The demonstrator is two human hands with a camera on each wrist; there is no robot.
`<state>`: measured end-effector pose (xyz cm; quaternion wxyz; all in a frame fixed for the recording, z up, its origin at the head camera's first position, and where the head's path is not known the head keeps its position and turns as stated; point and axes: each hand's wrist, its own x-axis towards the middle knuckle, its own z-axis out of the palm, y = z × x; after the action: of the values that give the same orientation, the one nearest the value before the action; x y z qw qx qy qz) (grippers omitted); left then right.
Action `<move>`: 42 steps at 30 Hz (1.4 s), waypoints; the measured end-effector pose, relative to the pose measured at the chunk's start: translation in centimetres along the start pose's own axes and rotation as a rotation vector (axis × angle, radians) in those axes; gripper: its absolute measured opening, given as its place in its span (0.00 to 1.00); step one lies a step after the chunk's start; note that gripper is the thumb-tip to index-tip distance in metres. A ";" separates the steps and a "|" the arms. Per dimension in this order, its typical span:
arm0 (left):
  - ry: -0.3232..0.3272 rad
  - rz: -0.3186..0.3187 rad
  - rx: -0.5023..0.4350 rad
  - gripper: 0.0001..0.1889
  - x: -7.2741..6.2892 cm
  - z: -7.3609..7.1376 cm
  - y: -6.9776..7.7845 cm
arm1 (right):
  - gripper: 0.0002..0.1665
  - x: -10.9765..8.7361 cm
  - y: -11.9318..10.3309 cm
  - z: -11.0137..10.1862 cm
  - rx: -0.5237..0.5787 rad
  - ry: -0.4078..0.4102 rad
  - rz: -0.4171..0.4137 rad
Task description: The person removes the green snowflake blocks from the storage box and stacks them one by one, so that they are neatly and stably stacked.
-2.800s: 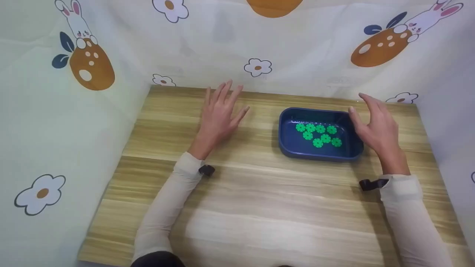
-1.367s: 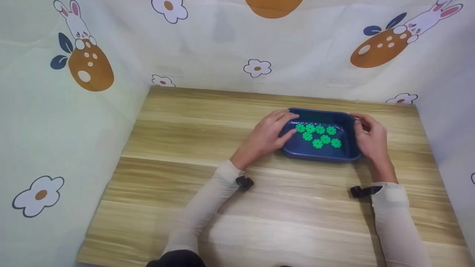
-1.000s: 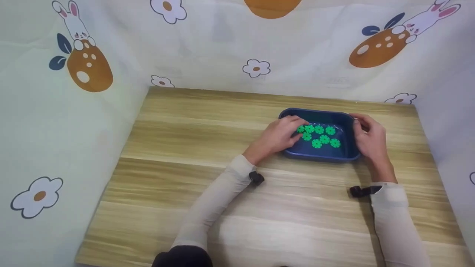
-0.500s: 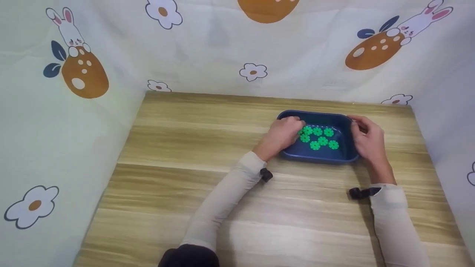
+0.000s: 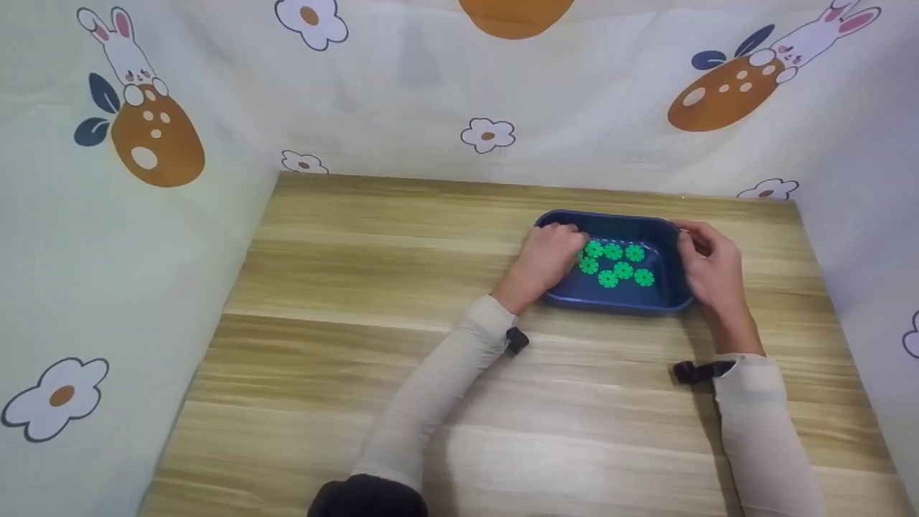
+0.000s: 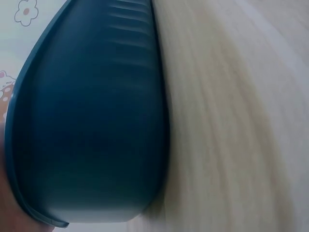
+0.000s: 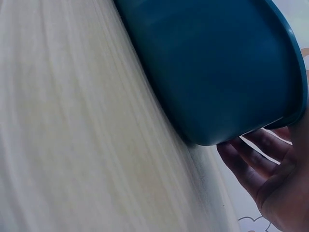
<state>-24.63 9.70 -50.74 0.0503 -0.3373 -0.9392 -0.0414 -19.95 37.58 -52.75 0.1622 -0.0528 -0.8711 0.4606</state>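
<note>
A dark blue rectangular plastic bin [image 5: 614,303] sits on the wooden table, toward the back right. Several flat green notched building discs [image 5: 623,270] lie spread over its floor. My left hand [image 5: 547,257] reaches over the bin's left wall, its fingers curled down at the leftmost disc. Only a green sliver of that disc shows beside the fingertips; the grip itself is hidden. My right hand [image 5: 716,269] grips the right rim, thumb on the inner side and fingers outside. In the right wrist view those fingers [image 7: 251,166] lie against the bin's outer end wall.
The wood-grain table [image 5: 344,359] runs up to a printed fabric wall [image 5: 402,86] at the back, with more fabric at both sides. Black wrist cameras [image 5: 517,340] sit on the cuffs of both light sleeves.
My left hand has moved right from the back of the table into the bin and curled its fingers at a disc. My right hand has closed on the right rim. The bin stays put.
</note>
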 end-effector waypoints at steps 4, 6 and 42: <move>0.019 0.007 -0.033 0.13 0.1 0.2 -0.1 | 0.19 0.0 0.0 0.0 0.010 0.006 0.002; 0.023 0.010 -0.040 0.12 0.1 0.4 -0.2 | 0.19 -0.1 -0.2 -0.1 0.012 0.000 0.013; 0.128 0.004 -0.377 0.17 -0.6 -0.1 -1.1 | 0.19 -0.6 -1.7 -0.1 0.029 -0.014 0.060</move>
<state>-24.84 8.49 -50.79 0.0457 -0.3393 -0.9090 -0.2379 -19.25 36.57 -51.45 0.1431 -0.0733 -0.8633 0.4784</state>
